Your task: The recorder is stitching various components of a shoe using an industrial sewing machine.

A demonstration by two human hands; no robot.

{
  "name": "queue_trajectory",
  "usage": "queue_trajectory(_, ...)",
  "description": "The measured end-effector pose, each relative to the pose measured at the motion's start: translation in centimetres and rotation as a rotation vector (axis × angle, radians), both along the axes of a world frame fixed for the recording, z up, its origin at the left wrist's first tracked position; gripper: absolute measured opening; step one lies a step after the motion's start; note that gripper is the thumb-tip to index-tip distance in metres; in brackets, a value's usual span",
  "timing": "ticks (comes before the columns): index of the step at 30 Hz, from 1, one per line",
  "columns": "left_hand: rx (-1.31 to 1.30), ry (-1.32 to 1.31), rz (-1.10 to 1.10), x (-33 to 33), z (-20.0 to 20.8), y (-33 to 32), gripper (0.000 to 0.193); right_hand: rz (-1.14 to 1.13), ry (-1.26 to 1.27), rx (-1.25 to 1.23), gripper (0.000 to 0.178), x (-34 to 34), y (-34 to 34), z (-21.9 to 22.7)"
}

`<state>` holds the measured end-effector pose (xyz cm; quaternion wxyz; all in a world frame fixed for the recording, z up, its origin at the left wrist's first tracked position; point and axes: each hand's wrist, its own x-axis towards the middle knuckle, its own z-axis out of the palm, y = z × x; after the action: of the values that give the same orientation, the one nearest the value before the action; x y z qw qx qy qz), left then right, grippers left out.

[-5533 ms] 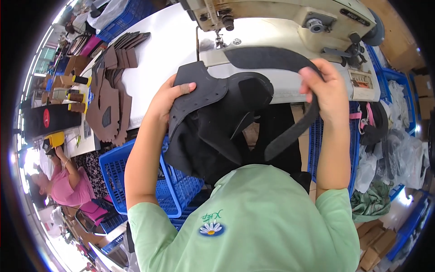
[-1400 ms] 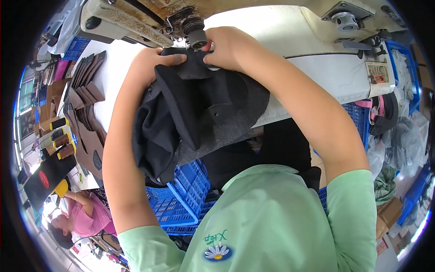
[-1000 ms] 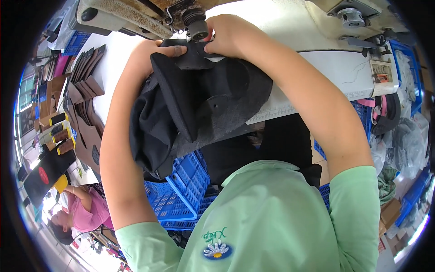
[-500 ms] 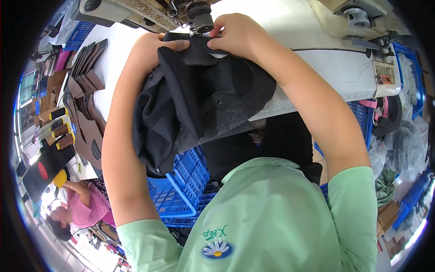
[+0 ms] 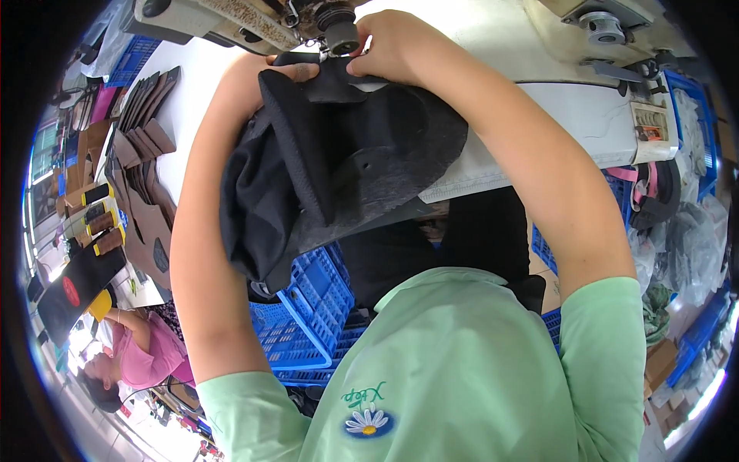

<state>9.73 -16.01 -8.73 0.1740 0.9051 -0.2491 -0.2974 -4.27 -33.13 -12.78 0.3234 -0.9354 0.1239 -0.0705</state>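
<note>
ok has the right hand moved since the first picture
Yes, the right hand has moved left and forward, closer to the sewing machine's dark knob.

Worn on the person's head, the left of two side-by-side fisheye cameras looks steeply down over the pale green short-sleeved shirt, close beneath it, with the soft black fabric piece above centre and the cream-coloured metal sewing machine cut by the upper edge.
</note>
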Motion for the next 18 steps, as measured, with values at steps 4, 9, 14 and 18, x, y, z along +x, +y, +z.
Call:
queue_trajectory(4,-0.047,0.020,-0.018,0.4,-0.5,0.0,0.053,0.038,0.170,0.151,0.024,-0.2,-0.1,1.6)
queue_trajectory(9,0.016,-0.129,-0.056,0.9,-1.2,-0.2,0.052,0.009,0.232,0.113,0.026,0.3,0.1,2.0)
queue_trajectory(14,0.001,-0.081,-0.052,1.1,-1.2,0.0,0.051,-0.006,0.204,0.139,0.028,0.1,0.2,1.5)
queue_trajectory(18,0.042,-0.095,-0.049,1.0,-1.1,-0.2,0.057,0.007,0.155,0.153,0.026,-0.3,0.1,1.2)
